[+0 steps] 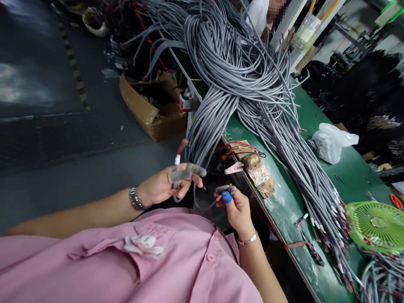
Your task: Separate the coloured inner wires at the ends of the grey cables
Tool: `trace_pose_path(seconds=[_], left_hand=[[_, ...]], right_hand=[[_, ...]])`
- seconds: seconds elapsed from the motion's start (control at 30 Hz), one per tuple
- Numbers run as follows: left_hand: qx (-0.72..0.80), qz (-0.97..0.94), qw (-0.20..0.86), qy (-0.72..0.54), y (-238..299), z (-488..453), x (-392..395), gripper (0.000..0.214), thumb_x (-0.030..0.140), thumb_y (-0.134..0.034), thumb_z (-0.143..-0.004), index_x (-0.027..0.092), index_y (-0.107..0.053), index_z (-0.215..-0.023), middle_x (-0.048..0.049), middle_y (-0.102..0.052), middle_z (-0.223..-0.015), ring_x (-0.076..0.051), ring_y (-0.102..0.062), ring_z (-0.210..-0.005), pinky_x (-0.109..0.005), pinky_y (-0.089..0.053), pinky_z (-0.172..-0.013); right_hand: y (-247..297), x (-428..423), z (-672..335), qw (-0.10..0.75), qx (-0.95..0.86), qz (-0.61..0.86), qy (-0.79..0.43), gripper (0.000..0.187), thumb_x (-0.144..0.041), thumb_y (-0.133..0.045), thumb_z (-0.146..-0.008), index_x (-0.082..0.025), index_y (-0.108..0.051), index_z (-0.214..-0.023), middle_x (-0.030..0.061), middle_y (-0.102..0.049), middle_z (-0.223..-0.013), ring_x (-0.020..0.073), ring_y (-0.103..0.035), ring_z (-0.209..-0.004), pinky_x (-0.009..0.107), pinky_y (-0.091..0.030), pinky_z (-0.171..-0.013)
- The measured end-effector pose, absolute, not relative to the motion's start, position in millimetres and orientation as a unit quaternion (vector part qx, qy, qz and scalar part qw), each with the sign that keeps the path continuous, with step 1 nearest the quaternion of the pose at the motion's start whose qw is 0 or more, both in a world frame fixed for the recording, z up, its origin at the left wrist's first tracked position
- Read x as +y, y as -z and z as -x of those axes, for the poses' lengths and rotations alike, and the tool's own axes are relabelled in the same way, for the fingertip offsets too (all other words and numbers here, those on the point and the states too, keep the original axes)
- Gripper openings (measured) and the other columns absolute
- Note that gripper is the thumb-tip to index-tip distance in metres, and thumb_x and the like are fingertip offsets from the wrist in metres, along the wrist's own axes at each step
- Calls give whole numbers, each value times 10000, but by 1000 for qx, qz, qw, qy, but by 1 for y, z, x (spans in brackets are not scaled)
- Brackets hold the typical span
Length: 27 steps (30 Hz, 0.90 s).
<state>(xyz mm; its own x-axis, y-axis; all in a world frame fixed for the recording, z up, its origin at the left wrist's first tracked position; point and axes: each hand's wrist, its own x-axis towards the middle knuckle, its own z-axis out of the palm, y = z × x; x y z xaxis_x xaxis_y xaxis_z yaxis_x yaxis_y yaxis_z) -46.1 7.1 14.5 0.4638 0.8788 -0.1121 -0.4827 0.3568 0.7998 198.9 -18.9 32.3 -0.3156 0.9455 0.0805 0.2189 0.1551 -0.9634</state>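
My left hand (163,184), its fingers wrapped in grey covers, holds a grey cable (177,199). Above that hand stands the cable's end, with a white sleeve (177,160) and reddish wires (182,146). A thin grey length (204,208) sags between the two hands. My right hand (239,211), with a blue finger cot (226,197) on its thumb, pinches a cable end with small coloured wires (232,190). Both hands are in front of my pink shirt, off the table edge. Exact fingertip contact is too small to make out.
A large heap of grey cables (229,72) lies over the green table (285,214), some hanging off its near edge. A taped block (258,172), a green fan (383,225) and a plastic bag (332,143) are there too. A cardboard box (148,106) stands below. A person (258,13) is behind.
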Motion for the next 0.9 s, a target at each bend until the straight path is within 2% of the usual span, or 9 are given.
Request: trace_pose_path(seconds=[0.07,0.13,0.23,0.37,0.53,0.67,0.7,0.8,0.9], left_hand=[[296,-394,786,-374,-11,37,6,422,471,-549,-857,92,-736,-852,-166,-711,-803,-85,-503,-405,-189,-301,-341],[319,-430,787,-307,-10,30,6,486,486,-500,-884,84,-743,-758,-158,-694,-688,-99,-507,-408,-196,-303,-351],[301,-441,803,-265,-12,24,8,360,416,-582,-852,103,-746,-789,-137,-707,-700,-100,-520,-437,-183,-268,-351],[221,-384,846,-296,-14,18,14,335,434,-655,-775,121,-731,-866,-166,-730,-943,-55,-454,-413,-183,-245,-351],[249,-392,847,-260,-12,7,19,515,520,-495,-871,84,-734,-734,-184,-724,-807,-72,-465,-395,-202,-312,-362],[313,-386,816,-295,-9,2,18,242,332,-677,-792,124,-726,-903,-134,-722,-880,-102,-587,-534,-161,-335,-388],[312,-380,811,-317,-8,2,18,239,290,-703,-768,134,-717,-949,-126,-717,-912,-99,-597,-562,-151,-321,-390],[269,-355,818,-364,-4,3,18,340,377,-642,-813,131,-700,-1041,-145,-703,-959,-102,-600,-583,-156,-290,-383],[252,-341,834,-353,-1,5,18,469,494,-494,-886,98,-712,-1013,-154,-702,-868,-95,-564,-505,-178,-316,-385]], right_hand=[[-38,-19,-197,371,-695,437,-435,270,-385,-488,-934,-207,-686,-972,62,-648,-892,133,-608,-680,270,-514,-647],[-42,-19,-196,366,-717,444,-393,249,-367,-509,-923,-218,-701,-976,66,-626,-907,148,-602,-743,279,-519,-691],[-44,-18,-196,357,-720,464,-372,215,-344,-539,-904,-217,-710,-930,48,-615,-816,157,-600,-754,287,-523,-713],[-33,-16,-196,390,-642,487,-446,184,-360,-597,-858,-209,-678,-926,32,-649,-802,149,-630,-693,287,-550,-681],[-17,-15,-197,463,-504,490,-540,233,-383,-706,-756,-208,-619,-884,-10,-647,-719,144,-654,-623,289,-574,-641],[-15,-16,-200,466,-496,493,-542,256,-405,-711,-753,-203,-624,-884,4,-658,-754,146,-650,-642,293,-576,-649],[-15,-16,-200,463,-500,493,-540,258,-413,-704,-761,-203,-625,-887,6,-657,-757,147,-648,-650,294,-576,-653],[-13,-16,-201,457,-515,486,-538,244,-420,-672,-790,-202,-629,-893,3,-647,-744,143,-635,-650,288,-569,-658],[-11,-17,-200,458,-544,482,-512,197,-388,-644,-819,-205,-645,-892,7,-638,-758,137,-619,-657,278,-549,-663]])
